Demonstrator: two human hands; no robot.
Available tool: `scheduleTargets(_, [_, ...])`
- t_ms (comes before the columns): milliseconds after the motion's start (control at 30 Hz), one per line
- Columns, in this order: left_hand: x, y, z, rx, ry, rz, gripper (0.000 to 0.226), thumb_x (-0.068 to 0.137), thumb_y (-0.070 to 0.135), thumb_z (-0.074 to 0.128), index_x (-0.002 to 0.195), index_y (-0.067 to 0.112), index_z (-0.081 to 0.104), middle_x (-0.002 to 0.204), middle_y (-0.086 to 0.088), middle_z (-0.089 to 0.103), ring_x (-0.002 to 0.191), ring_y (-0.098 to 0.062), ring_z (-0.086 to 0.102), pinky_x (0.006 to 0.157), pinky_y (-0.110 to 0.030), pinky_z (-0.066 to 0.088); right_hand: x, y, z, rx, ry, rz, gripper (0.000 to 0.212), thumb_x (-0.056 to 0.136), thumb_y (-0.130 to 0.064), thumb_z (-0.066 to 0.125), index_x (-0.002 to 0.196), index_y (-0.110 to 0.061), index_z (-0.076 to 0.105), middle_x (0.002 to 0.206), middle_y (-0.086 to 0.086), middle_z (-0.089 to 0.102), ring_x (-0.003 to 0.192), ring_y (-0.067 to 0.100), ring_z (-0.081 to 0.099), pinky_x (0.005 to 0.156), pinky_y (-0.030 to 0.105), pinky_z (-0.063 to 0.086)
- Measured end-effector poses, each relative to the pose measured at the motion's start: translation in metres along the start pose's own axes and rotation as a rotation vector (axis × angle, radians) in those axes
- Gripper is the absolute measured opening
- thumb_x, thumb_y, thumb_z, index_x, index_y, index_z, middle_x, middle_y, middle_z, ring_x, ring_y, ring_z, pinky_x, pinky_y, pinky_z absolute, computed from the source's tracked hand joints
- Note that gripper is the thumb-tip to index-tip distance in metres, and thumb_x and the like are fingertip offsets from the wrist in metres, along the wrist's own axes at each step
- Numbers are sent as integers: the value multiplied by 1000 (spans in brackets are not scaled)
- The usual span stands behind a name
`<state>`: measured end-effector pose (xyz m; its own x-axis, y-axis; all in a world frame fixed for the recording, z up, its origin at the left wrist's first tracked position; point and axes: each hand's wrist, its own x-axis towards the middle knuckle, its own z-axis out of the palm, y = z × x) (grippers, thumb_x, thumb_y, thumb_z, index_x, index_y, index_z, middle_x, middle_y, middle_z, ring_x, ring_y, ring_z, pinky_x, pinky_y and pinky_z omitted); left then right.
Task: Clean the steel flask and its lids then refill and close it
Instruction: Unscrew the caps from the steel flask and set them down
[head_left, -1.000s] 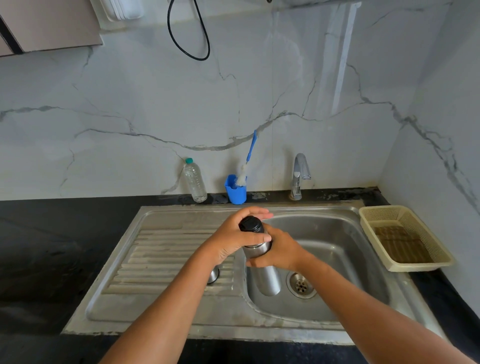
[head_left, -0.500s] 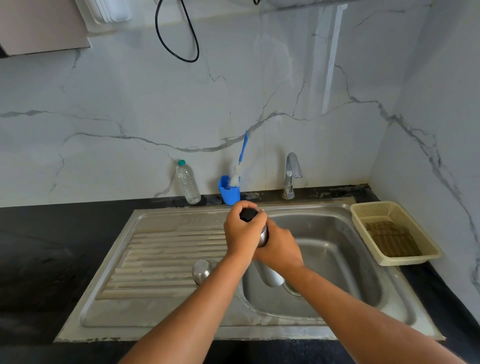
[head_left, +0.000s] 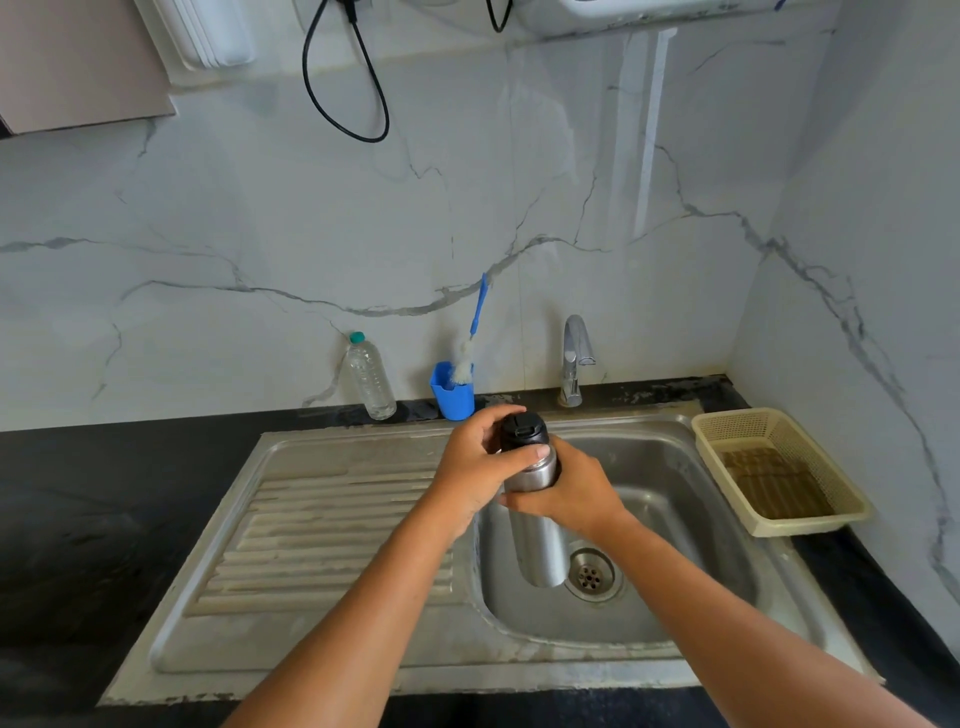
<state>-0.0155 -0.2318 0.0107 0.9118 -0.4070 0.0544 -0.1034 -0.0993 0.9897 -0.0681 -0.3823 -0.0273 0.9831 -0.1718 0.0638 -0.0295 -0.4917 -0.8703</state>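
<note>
Beside the left wall of the stainless steel sink basin (head_left: 623, 422), the right hand (head_left: 576, 493) grips the upright cylindrical steel flask (head_left: 537, 551) and the left hand (head_left: 475, 465) clasps its black screw lid (head_left: 523, 431). Whether the lid is being opened or closed, I cannot tell.

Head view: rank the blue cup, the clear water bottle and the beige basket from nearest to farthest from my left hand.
1. Blue cup, just behind the left hand.
2. Clear water bottle, farther back and to the left.
3. Beige basket, far off to the right.
</note>
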Motion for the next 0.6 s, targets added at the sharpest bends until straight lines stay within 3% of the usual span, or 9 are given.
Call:
scheduleTargets(133, [-6,1,20,60,285,-10,58,62,30,100,104,25,59,101,4,71,96,-12,70,89,-35,59,-3,-2,8,-100,80,19,62,54,-57,83,108,-38,59,88,-16,72,79,1,68,69,24,59])
scheduleTargets(200, [-6,6,25,158,347,4,64,61,38,99,100,25,51,99,2,65,92,-13,68,83,-33,58,-4,-2,9,-113,85,16,58,55,-55,82,105,-37,59,86,-16,71,78,1,68,69,26,60])
scheduleTargets(267, [-5,9,22,204,252,3,61,65,41,97,104,30,51,107,2,63,100,-13,66,87,-32,56,-4,-2,8,-109,77,-1,58,55,-56,83,104,-38,59,85,-16,71,79,-1,68,70,24,59])
scheduleTargets(333, [-7,11,13,166,46,-22,58,75,37,92,119,36,55,124,8,63,115,-10,63,98,-29,53,-5,-2,6,-99,58,-20,61,55,-58,85,107,-40,59,87,-19,72,81,-3,68,71,22,59])
scheduleTargets(433, [-8,12,-3,-32,-202,-37,60,87,11,79,140,30,55,141,14,63,129,-9,60,110,-32,48,-7,0,2,-15,32,-27,65,56,-53,90,112,-39,60,93,-16,73,86,-1,69,77,24,60])
scheduleTargets(500, [-6,11,-10,-111,-223,-28,58,90,-5,73,140,18,57,139,4,67,129,-16,63,110,-35,50,-8,2,-1,25,10,-38,69,55,-50,92,116,-37,62,97,-14,73,90,0,69,83,28,60])
scheduleTargets(600, [-8,13,-7,-63,-96,-21,56,81,-1,84,130,18,64,123,-1,74,117,-18,69,103,-36,55,-10,2,-1,37,6,-24,68,55,-49,92,115,-36,63,96,-14,74,89,0,70,83,29,60])
